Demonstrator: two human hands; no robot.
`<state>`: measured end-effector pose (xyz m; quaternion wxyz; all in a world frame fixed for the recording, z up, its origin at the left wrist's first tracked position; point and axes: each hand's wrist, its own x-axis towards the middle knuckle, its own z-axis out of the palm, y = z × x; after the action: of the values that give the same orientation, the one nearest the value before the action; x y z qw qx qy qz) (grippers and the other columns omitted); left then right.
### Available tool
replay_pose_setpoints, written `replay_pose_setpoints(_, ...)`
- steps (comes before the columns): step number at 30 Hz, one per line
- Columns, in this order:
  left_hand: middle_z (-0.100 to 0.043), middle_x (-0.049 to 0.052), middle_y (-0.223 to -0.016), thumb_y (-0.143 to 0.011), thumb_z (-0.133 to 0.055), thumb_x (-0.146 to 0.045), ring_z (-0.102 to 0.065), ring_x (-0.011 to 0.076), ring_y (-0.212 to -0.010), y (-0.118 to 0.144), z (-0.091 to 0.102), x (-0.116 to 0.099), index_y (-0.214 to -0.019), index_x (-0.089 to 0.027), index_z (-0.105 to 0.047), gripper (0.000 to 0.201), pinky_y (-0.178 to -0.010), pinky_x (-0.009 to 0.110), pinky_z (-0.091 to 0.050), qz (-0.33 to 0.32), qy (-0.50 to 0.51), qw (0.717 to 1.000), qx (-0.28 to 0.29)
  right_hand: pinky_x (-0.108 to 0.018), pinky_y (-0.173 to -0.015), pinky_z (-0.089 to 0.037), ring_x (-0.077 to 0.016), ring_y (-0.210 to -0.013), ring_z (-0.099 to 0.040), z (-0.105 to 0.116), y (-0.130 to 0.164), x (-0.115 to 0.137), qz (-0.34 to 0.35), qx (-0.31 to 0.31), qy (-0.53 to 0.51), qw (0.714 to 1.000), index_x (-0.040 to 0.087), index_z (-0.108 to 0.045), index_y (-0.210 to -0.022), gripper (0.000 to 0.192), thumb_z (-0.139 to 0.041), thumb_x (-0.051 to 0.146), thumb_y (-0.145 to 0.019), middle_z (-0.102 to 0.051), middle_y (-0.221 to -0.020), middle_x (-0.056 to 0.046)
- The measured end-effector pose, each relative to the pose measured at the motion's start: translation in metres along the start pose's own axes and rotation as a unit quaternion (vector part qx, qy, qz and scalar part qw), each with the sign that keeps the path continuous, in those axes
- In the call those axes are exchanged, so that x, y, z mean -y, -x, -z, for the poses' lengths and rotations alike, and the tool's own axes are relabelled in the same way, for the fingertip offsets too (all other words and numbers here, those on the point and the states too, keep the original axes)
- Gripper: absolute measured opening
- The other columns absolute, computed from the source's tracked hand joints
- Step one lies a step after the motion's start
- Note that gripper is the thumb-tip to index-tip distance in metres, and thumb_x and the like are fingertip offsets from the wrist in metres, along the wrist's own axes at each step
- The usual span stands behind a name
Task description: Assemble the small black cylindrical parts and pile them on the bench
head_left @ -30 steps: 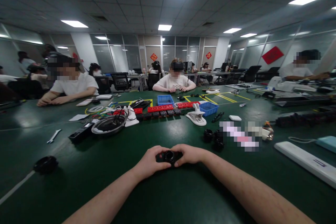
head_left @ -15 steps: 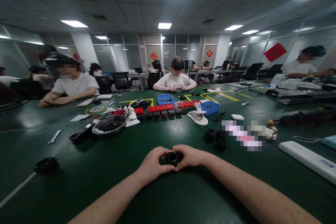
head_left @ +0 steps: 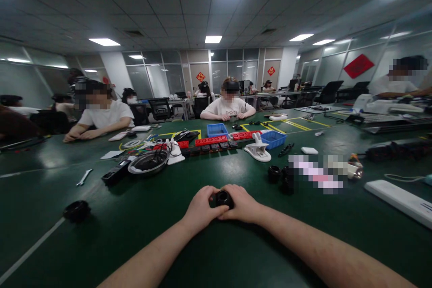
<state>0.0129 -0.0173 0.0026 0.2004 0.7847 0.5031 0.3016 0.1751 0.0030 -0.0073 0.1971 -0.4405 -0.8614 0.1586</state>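
Note:
Between my two hands is a small black ring-shaped part (head_left: 223, 198) with a round hole facing up toward me. My left hand (head_left: 201, 206) curls round its left side, the thumb laid across the near edge. Wrapped over the right side is my right hand (head_left: 242, 203), its thumb meeting the left one in front. The fingers hide most of the part's outer wall. A similar black ring-like part (head_left: 77, 211) lies on the green table (head_left: 162, 243) to the left. More black round parts (head_left: 274, 173) sit beyond my right hand.
Farther off are a metal bowl with cables (head_left: 148, 162), a wrench (head_left: 84, 177), red power strips (head_left: 212, 140), blue trays (head_left: 218, 130) and a white clamp stand (head_left: 258, 148). A long white bar (head_left: 398, 200) lies at right. Co-workers sit around the table.
The view has tilted up and shifted slightly left. My hands have closed in around the black part, with the right fingers now covering more of it and the thumbs overlapping in front.

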Motion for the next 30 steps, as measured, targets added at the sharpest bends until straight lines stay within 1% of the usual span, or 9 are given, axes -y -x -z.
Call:
replay_pose_setpoints(2,-0.055,0.001,-0.080,-0.060,-0.064,-0.033,-0.051,0.0171,-0.074,-0.001,0.003,0.003,-0.084,-0.019,-0.057,0.029,-0.063,0.025,-0.040,-0.020,0.023,0.999,0.031,-0.029,-0.071,-0.036,-0.0195,-0.084,-0.048,0.008,-0.001,-0.007,0.041,0.064,-0.095,0.993,0.018,-0.051,-0.099,0.051,-0.068,0.037,-0.054,-0.054,-0.093,-0.003)
replay_pose_setpoints(4,-0.055,0.001,-0.082,-0.061,-0.064,-0.032,-0.051,0.0162,-0.074,-0.002,0.006,0.005,-0.087,-0.019,-0.057,0.030,-0.063,0.024,-0.041,-0.031,0.039,0.997,0.054,-0.026,-0.072,-0.037,-0.0169,-0.083,-0.049,0.014,-0.003,-0.014,0.060,0.135,-0.173,0.974,0.018,-0.052,-0.099,0.043,-0.065,0.029,-0.060,-0.054,-0.093,-0.001)
replay_pose_setpoints(6,-0.055,0.001,-0.083,-0.062,-0.063,-0.032,-0.051,0.0160,-0.075,-0.003,0.007,0.006,-0.089,-0.019,-0.057,0.031,-0.064,0.024,-0.040,-0.031,0.047,0.996,0.065,-0.025,-0.070,-0.038,-0.0151,-0.080,-0.050,0.018,-0.004,-0.020,0.059,0.173,-0.213,0.960,0.017,-0.054,-0.097,0.035,-0.063,0.024,-0.063,-0.054,-0.089,0.000)
replay_pose_setpoints(7,-0.055,0.001,-0.083,-0.062,-0.064,-0.032,-0.051,0.0159,-0.075,-0.003,0.008,0.006,-0.090,-0.019,-0.057,0.032,-0.064,0.024,-0.040,-0.030,0.050,0.996,0.068,-0.025,-0.069,-0.038,-0.0146,-0.079,-0.050,0.019,-0.005,-0.022,0.057,0.178,-0.220,0.957,0.017,-0.054,-0.095,0.034,-0.062,0.023,-0.063,-0.054,-0.087,0.001)
replay_pose_setpoints(10,-0.055,0.001,-0.084,-0.061,-0.064,-0.033,-0.051,0.0161,-0.076,-0.004,0.008,0.007,-0.091,-0.019,-0.057,0.033,-0.064,0.025,-0.040,-0.030,0.059,0.995,0.077,-0.024,-0.066,-0.038,-0.0141,-0.075,-0.049,0.017,-0.006,-0.024,0.054,0.171,-0.213,0.960,0.015,-0.056,-0.091,0.031,-0.064,0.023,-0.062,-0.053,-0.081,0.001)
replay_pose_setpoints(17,-0.055,0.001,-0.083,-0.060,-0.065,-0.035,-0.051,0.0160,-0.076,-0.005,0.006,0.010,-0.091,-0.019,-0.057,0.035,-0.065,0.025,-0.040,-0.037,0.070,0.994,0.076,-0.023,-0.065,-0.036,-0.0138,-0.075,-0.048,0.015,-0.009,-0.025,0.073,0.158,-0.183,0.968,0.015,-0.056,-0.087,0.031,-0.066,0.027,-0.060,-0.050,-0.081,0.001)
replay_pose_setpoints(23,-0.053,0.000,-0.079,-0.058,-0.065,-0.036,-0.049,0.0156,-0.073,-0.006,0.004,0.006,-0.086,-0.018,-0.057,0.034,-0.063,0.025,-0.039,-0.021,0.057,0.996,0.072,-0.019,-0.052,-0.031,-0.0110,-0.064,-0.043,0.010,-0.009,-0.022,0.030,0.121,-0.138,0.983,0.015,-0.049,-0.072,0.036,-0.071,0.033,-0.051,-0.044,-0.068,0.004)
replay_pose_setpoints(26,-0.053,0.000,-0.078,-0.056,-0.066,-0.036,-0.049,0.0160,-0.072,-0.004,0.001,0.002,-0.082,-0.018,-0.056,0.033,-0.061,0.025,-0.038,0.004,0.047,0.998,0.052,-0.018,-0.049,-0.027,-0.0104,-0.062,-0.041,0.005,-0.007,-0.020,0.008,0.083,-0.107,0.991,0.016,-0.044,-0.068,0.040,-0.071,0.038,-0.047,-0.043,-0.067,0.004)
replay_pose_setpoints(30,-0.052,0.000,-0.078,-0.057,-0.064,-0.034,-0.049,0.0171,-0.072,0.000,-0.007,-0.003,-0.078,-0.018,-0.053,0.028,-0.060,0.026,-0.038,0.056,0.014,0.998,-0.008,-0.020,-0.049,-0.025,-0.0108,-0.060,-0.040,-0.006,-0.005,-0.012,-0.040,0.020,-0.020,0.999,0.017,-0.043,-0.068,0.038,-0.066,0.042,-0.051,-0.045,-0.068,0.002)
